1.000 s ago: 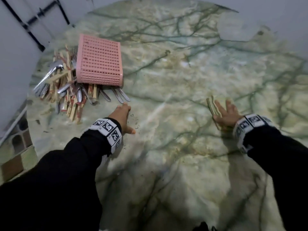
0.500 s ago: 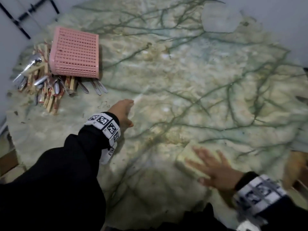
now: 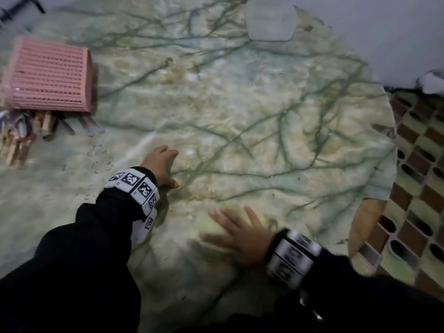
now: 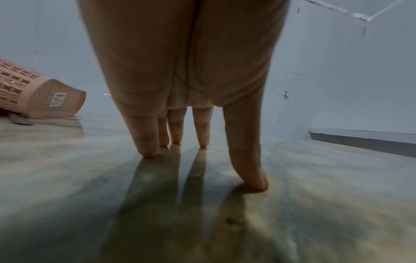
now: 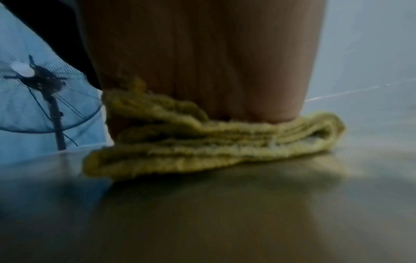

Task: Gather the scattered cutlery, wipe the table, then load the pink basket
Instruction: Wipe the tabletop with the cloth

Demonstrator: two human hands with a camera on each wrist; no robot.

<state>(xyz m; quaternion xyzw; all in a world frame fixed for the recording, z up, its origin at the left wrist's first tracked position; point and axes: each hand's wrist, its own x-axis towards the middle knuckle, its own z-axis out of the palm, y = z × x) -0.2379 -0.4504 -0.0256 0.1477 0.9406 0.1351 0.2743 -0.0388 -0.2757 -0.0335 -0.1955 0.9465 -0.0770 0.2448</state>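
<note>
The pink basket point(image 3: 49, 75) lies on its side at the far left of the round marble table point(image 3: 240, 116), also seen in the left wrist view point(image 4: 40, 99). A heap of cutlery point(image 3: 21, 133) with wooden handles lies by its mouth. My left hand point(image 3: 161, 164) stands on straight fingertips point(image 4: 148, 149) on the bare marble and holds nothing. My right hand point(image 3: 235, 234) lies flat with spread fingers on a folded yellow cloth point(image 5: 213, 144) near the table's front, pressing it to the surface. The cloth is mostly hidden under that hand in the head view.
The table's right edge point(image 3: 389, 179) drops to a tiled floor point(image 3: 420, 188). A white patch point(image 3: 270, 22) sits at the far rim. Grey walls stand close behind and to the left. A fan point(image 5: 40, 99) shows in the right wrist view.
My right hand has slid the cloth from the right middle of the table toward the front and then leftward. The left hand stays on the marble. The view has shifted right.
</note>
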